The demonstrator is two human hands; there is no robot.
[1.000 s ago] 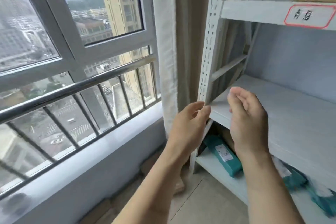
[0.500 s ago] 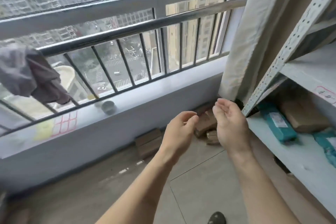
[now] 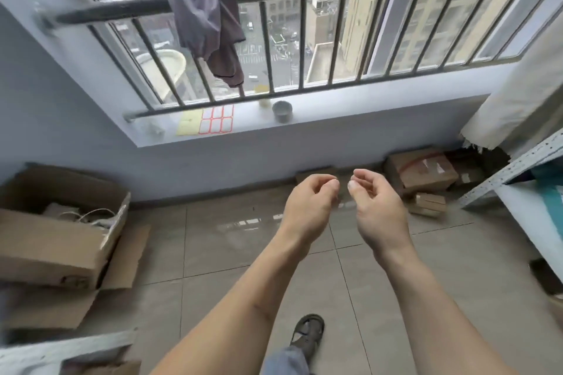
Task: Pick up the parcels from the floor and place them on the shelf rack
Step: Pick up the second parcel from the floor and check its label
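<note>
Parcels: brown taped cardboard carton point(image 3: 422, 172), far right floor against the wall; likely stiff, moderately light, best gripped at opposite sides. Small flat brown box point(image 3: 428, 203) beside it, nearer. Left hand point(image 3: 309, 207), right hand point(image 3: 377, 210): fingers loosely curled, empty.
</note>
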